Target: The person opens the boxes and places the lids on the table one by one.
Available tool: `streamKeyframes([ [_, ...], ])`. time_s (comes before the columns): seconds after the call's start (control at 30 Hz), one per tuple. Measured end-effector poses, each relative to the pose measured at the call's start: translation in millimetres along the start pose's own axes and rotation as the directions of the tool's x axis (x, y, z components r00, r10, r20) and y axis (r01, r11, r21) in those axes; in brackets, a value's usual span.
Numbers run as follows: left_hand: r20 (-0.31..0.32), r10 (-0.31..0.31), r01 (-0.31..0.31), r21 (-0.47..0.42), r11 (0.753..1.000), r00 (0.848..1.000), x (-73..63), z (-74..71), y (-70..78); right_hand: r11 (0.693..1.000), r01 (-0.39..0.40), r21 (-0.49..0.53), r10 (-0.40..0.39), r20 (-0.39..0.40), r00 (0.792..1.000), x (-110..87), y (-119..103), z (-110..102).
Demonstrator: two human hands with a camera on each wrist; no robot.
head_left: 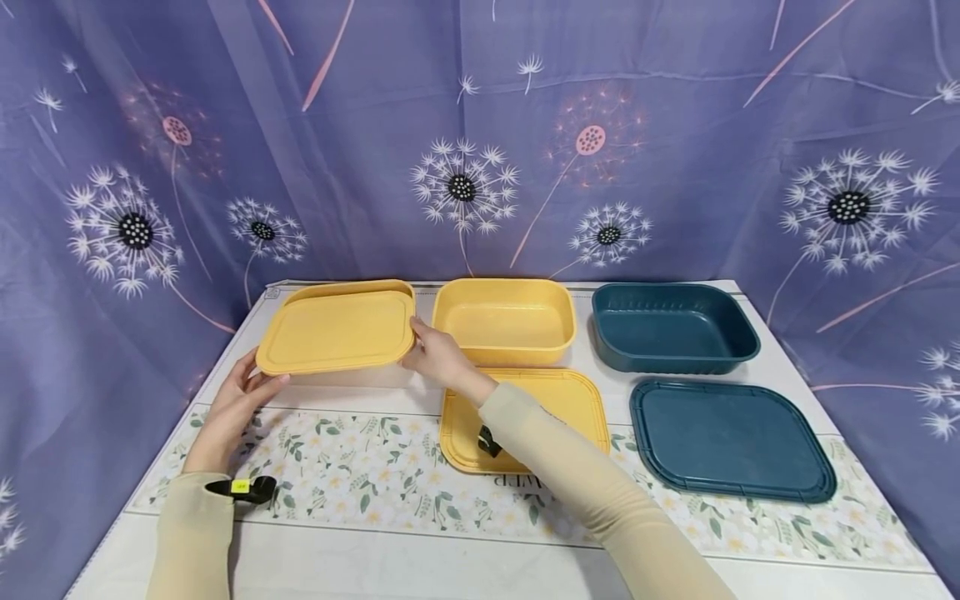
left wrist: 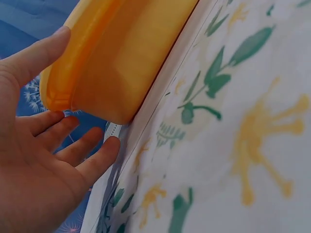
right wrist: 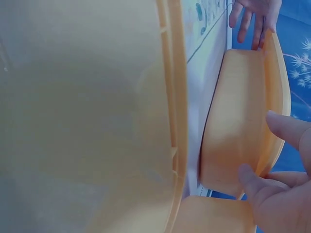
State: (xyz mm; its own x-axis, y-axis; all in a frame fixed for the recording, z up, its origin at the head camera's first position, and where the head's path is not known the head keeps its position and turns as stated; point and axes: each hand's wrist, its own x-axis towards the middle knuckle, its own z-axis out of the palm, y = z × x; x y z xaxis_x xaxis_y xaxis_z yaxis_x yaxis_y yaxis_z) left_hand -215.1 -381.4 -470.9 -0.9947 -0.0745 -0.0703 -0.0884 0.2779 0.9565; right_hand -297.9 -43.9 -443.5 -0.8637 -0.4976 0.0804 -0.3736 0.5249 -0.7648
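Observation:
Both hands hold a yellow lid point(head_left: 336, 332) over a yellow rectangular container point(head_left: 345, 288) at the back left. The lid is tilted, and the container's far rim shows behind it. My left hand point(head_left: 231, 404) is at the lid's near left corner; in the left wrist view its thumb point(left wrist: 56, 46) lies against the lid's edge and fingertips are below it. My right hand point(head_left: 442, 358) pinches the lid's right edge, the thumb on top. In the right wrist view, the lid's edge point(right wrist: 278, 82) stands out from the container wall point(right wrist: 235, 121).
A second yellow container point(head_left: 504, 321) stands uncovered at the back middle, with another yellow lid point(head_left: 585, 400) before it, partly under the right forearm. At right are a dark blue container point(head_left: 675, 329) and its like-coloured lid point(head_left: 735, 442). A patterned curtain point(head_left: 360, 167) hangs behind the table.

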Motion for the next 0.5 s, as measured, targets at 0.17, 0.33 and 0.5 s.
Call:
streamKeyframes([
  [0.17,-0.015,0.044,-0.045,-0.067,0.997,0.999,-0.3,0.2,1.5,0.998,-0.028,0.053,0.027,0.005,1.000,-0.1,-0.6,-3.3],
  [0.33,-0.058,0.093,-0.098,-0.089,0.991,0.994,-0.9,3.0,3.8,0.994,-0.015,0.107,0.015,0.004,1.000,-1.2,-1.3,-6.6],
  [0.5,-0.107,0.126,-0.142,-0.154,0.978,0.986,1.2,6.8,5.1,0.990,0.008,0.139,-0.008,-0.004,1.000,-2.4,-2.6,-9.6],
])
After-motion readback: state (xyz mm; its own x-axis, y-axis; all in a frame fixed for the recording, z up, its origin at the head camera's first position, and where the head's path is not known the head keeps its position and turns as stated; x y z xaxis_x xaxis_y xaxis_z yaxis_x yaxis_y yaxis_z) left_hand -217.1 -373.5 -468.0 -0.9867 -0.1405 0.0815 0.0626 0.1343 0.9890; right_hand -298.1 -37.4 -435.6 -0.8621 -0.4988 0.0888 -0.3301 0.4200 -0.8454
